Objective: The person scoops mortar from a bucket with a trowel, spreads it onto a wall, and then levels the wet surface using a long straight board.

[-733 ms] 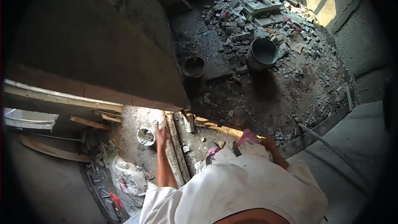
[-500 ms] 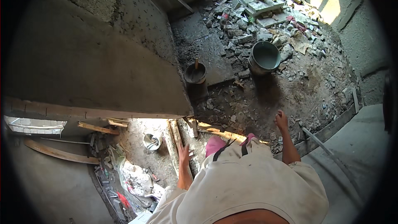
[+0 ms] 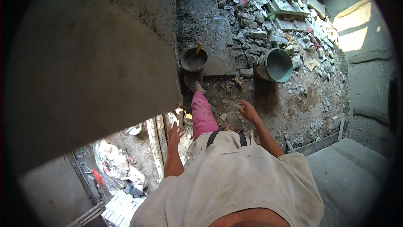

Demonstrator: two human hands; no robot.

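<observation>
Neither hand shows anything held. The left hand has its fingers spread wide; the right hand's are loosely curled and parted (its palm is hidden, so something small could escape me).

The poles lie on the floor, beside the left hand as seen from above; its height over them cannot be judged. Nearest the right hand is the bucket, past the slab's right edge, next to the rubble. The tub sits at the slab's near left corner, a handle leaning out, a shoe just in front.

The poles should be rigid, rough and awkward, best taken near mid-length. The bucket looks stiff-walled, light if empty, heavy if full; the rim is the surest hold. The tub's grey inside suggests something wet and dense, so I would expect weight and slippery spots; grip opposite sides of the rim.

The bucket's fill is hard to read, the handle's lower end is unclear, and the wall hides the poles' far ends.
</observation>
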